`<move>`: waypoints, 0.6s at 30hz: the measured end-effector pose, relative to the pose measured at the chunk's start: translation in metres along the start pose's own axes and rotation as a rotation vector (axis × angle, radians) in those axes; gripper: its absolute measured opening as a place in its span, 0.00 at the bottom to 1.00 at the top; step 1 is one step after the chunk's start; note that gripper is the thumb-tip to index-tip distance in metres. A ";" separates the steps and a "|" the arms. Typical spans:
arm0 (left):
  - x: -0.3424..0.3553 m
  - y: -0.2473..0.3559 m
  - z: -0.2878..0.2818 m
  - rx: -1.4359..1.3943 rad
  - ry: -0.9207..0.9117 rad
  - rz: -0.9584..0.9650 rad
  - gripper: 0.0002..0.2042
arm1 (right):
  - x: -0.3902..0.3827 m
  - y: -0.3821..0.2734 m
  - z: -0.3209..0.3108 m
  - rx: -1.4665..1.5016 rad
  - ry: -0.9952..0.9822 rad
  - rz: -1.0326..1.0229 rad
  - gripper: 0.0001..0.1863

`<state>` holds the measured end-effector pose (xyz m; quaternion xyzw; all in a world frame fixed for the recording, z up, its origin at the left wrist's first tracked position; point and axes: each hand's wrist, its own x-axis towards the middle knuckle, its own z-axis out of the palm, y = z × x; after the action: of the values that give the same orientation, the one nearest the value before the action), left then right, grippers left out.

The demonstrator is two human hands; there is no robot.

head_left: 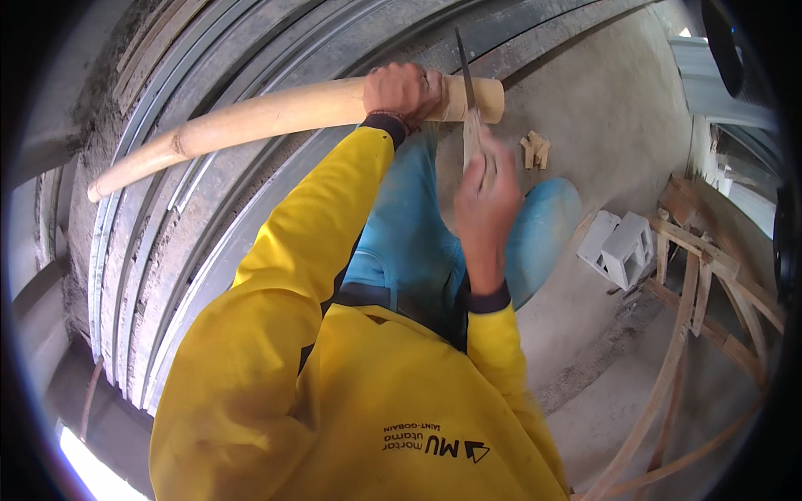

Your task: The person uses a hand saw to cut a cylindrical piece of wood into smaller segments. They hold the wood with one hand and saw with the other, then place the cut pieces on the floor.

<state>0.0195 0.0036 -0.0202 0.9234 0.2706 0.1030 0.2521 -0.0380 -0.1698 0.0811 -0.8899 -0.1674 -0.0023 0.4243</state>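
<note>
A pale bamboo pole point(259, 117) lies across the top, running from the left to the upper middle. My left hand point(403, 92) is closed around it from above, a short way from its right end. Across that end stands the narrow dark blade of a handsaw point(465, 71), seen nearly edge-on; its teeth cannot be made out. Blurred by motion, my right hand point(489, 188) grips the saw below the pole, fingers wrapped round a handle they mostly hide. The pole passes above my blue-trousered legs point(409, 221).
Long metal channels and boards point(200, 100) lie beneath the pole on the left. Several small wood pieces point(535, 150) sit on the concrete floor point(610, 108) beyond my right knee. A grey hollow block point(622, 250) and a wooden frame point(689, 292) stand at the right.
</note>
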 end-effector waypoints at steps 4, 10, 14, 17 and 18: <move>0.002 -0.003 -0.005 0.015 -0.061 -0.021 0.21 | -0.026 0.019 -0.003 -0.073 0.029 -0.109 0.15; -0.001 0.001 0.001 -0.007 -0.005 -0.020 0.22 | -0.037 0.006 -0.017 -0.036 0.017 -0.095 0.17; -0.002 -0.003 -0.001 0.035 0.004 -0.005 0.22 | -0.002 0.004 0.000 -0.069 -0.025 -0.045 0.19; 0.006 -0.003 -0.008 0.007 -0.020 -0.006 0.21 | -0.058 0.013 -0.021 -0.063 0.040 -0.060 0.16; 0.002 -0.004 -0.009 -0.009 -0.044 -0.012 0.21 | -0.073 0.009 -0.027 -0.059 0.060 -0.047 0.15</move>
<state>0.0166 0.0118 -0.0146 0.9226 0.2700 0.0824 0.2629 -0.1007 -0.2178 0.0809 -0.8974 -0.1752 -0.0439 0.4026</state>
